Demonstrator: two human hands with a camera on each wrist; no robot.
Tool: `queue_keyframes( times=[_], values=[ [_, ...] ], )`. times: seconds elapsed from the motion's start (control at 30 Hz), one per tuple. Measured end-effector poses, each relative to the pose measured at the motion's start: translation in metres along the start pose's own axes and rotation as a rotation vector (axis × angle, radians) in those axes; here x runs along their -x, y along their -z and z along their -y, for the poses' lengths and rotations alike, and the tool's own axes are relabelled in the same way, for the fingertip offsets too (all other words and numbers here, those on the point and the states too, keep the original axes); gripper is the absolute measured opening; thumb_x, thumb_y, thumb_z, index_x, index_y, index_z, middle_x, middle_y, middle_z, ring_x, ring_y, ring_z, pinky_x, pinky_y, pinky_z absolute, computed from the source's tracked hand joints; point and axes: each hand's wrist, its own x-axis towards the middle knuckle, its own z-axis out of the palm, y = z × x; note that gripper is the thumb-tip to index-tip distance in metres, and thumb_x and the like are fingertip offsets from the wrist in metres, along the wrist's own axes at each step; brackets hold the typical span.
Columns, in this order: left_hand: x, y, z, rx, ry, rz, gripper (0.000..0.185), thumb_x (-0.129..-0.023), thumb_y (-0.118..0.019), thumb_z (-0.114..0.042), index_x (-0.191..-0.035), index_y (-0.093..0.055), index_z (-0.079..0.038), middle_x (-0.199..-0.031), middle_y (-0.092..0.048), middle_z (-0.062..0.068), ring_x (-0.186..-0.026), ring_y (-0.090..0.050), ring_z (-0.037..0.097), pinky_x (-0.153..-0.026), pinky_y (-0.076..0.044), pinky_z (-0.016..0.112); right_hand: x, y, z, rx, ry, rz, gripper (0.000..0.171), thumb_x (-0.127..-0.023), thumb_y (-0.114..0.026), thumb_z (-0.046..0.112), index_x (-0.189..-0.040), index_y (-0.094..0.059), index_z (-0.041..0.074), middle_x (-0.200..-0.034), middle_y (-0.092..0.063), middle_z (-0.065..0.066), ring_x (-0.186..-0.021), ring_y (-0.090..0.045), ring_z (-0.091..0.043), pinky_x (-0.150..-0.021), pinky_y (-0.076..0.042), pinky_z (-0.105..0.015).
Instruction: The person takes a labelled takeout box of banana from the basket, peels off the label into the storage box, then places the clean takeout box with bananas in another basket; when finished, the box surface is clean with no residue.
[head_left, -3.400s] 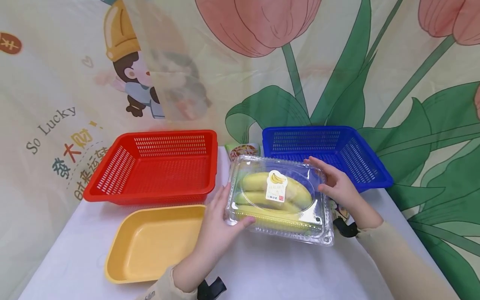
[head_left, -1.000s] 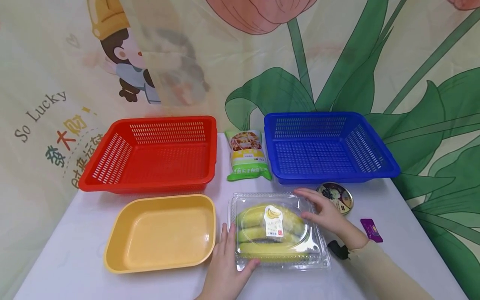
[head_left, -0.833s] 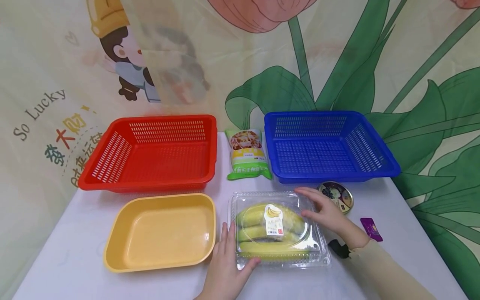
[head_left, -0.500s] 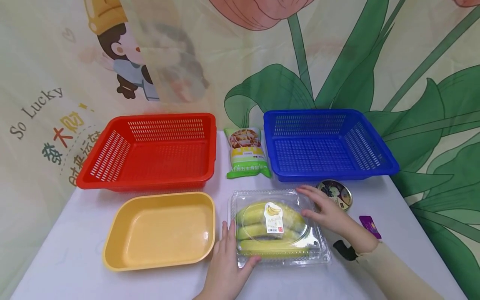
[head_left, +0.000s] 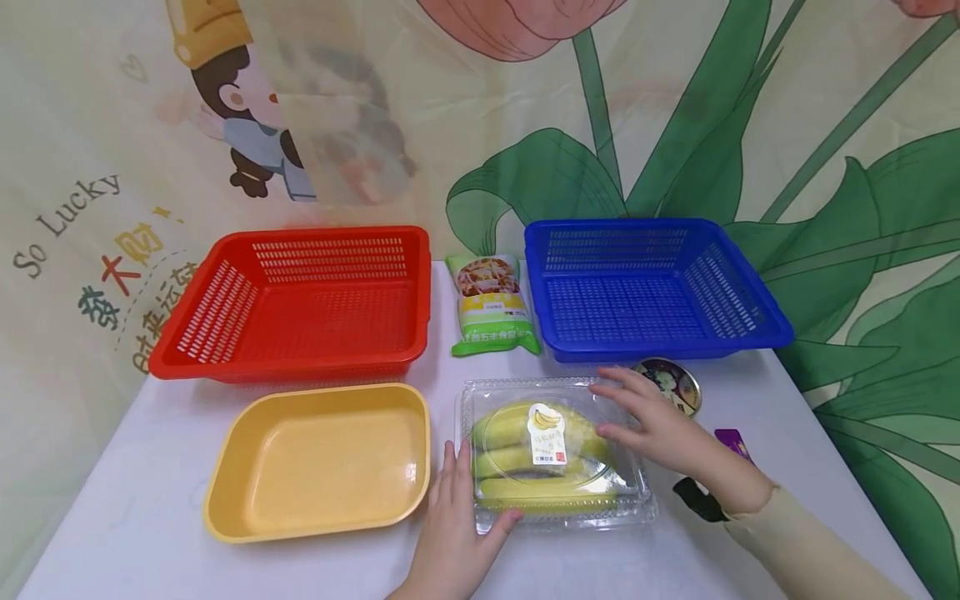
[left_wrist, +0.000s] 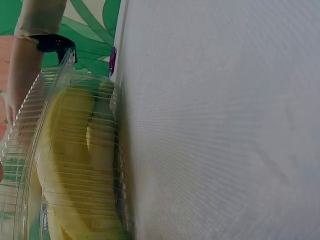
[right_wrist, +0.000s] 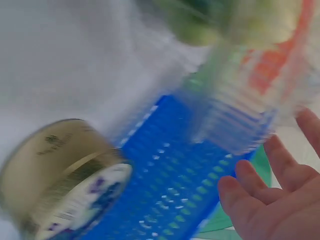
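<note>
Left to right across the white table [head_left: 135,533]: a red perforated basket [head_left: 300,304] stands at the far left, with a yellow tray [head_left: 318,458] in front of it, their rims close but apart. The left hand [head_left: 450,533] lies at the near left corner of the clear clamshell box of bananas [head_left: 551,450], fingers straight along the box's left wall and thumb hooked round the front edge, so the box is braced rather than lifted; the left wrist view shows the box [left_wrist: 75,165] flat on the cloth. Behind it a green snack packet [head_left: 491,304] lies in the lane between the two baskets. The right hand [head_left: 660,429] is spread and relaxed at the box's right side, fingertips over the lid, apparently gripping nothing; the right wrist view, blurred, shows its fingers [right_wrist: 270,180] extended. Just beyond sit a round tin [head_left: 675,385] and a purple sachet [head_left: 731,440], before the blue perforated basket [head_left: 645,287]. Free room remains along the near edge of the table; the gap between box and yellow tray is narrow.
</note>
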Motion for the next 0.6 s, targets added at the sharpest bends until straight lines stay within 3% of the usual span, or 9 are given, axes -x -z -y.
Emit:
queue_keyframes(
  times=[0.23, 0.47, 0.6],
  values=[
    [0.000, -0.001, 0.002, 0.066, 0.019, -0.002, 0.093, -0.078, -0.059, -0.056, -0.145, -0.016, -0.007, -0.148, -0.016, 0.026, -0.133, -0.025, 0.041, -0.101, -0.032, 0.055, -0.010, 0.009, 0.025, -0.001, -0.027, 0.115, 0.042, -0.086, -0.061, 0.028, -0.122, -0.057, 0.007, -0.122, -0.054, -0.009, -0.117, -0.047, -0.030, -0.093, -0.042, -0.051],
    [0.000, -0.002, 0.002, 0.049, -0.034, -0.050, 0.092, -0.078, -0.062, -0.053, -0.144, -0.017, -0.006, -0.146, -0.018, 0.028, -0.133, -0.026, 0.041, -0.100, -0.033, 0.054, -0.023, 0.009, 0.038, -0.020, -0.053, 0.240, 0.041, -0.085, -0.061, 0.031, -0.118, -0.059, 0.006, -0.117, -0.059, -0.008, -0.112, -0.051, -0.029, -0.092, -0.044, -0.047],
    [0.000, -0.004, 0.003, 0.052, -0.049, -0.063, 0.092, -0.078, -0.063, -0.051, -0.144, -0.017, -0.006, -0.146, -0.019, 0.028, -0.133, -0.027, 0.041, -0.100, -0.034, 0.054, -0.028, 0.005, 0.041, 0.019, -0.054, 0.251, 0.042, -0.084, -0.063, 0.030, -0.116, -0.060, 0.004, -0.111, -0.061, -0.009, -0.106, -0.055, -0.027, -0.089, -0.046, -0.045]
  ],
)
